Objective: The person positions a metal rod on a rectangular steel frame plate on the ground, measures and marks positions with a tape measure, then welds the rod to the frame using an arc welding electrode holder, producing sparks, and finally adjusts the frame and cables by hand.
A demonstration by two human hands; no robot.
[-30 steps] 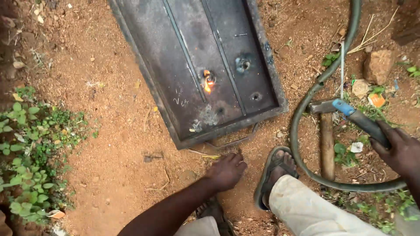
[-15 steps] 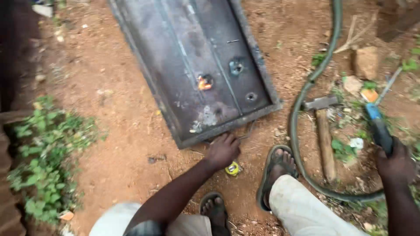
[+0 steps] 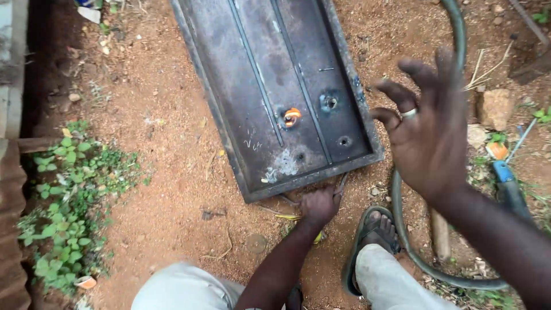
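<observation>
A dark steel panel [image 3: 270, 74] with raised rims lies flat on red dirt. Near its lower end a burnt hole glows orange [image 3: 291, 116], and two smaller dark holes [image 3: 329, 102] sit to its right. My left hand [image 3: 318, 206] reaches down to the panel's near edge, fingers curled under the rim. Raised in the air over the panel's right corner is my right hand [image 3: 430, 132], fingers spread and holding nothing, a ring on one finger. A blue-handled tool [image 3: 508, 183] lies on the ground to its right.
A green hose [image 3: 459, 34] curves down the right side and loops around my sandalled foot [image 3: 373, 229]. A wooden handle [image 3: 441, 235] and a stone [image 3: 496, 106] lie near it. Weeds [image 3: 69, 189] and a corrugated sheet [image 3: 11, 229] border the left.
My right hand let go of the blue-handled tool and rose, open, in front of the camera. My left hand slid forward from the dirt to the panel's near edge.
</observation>
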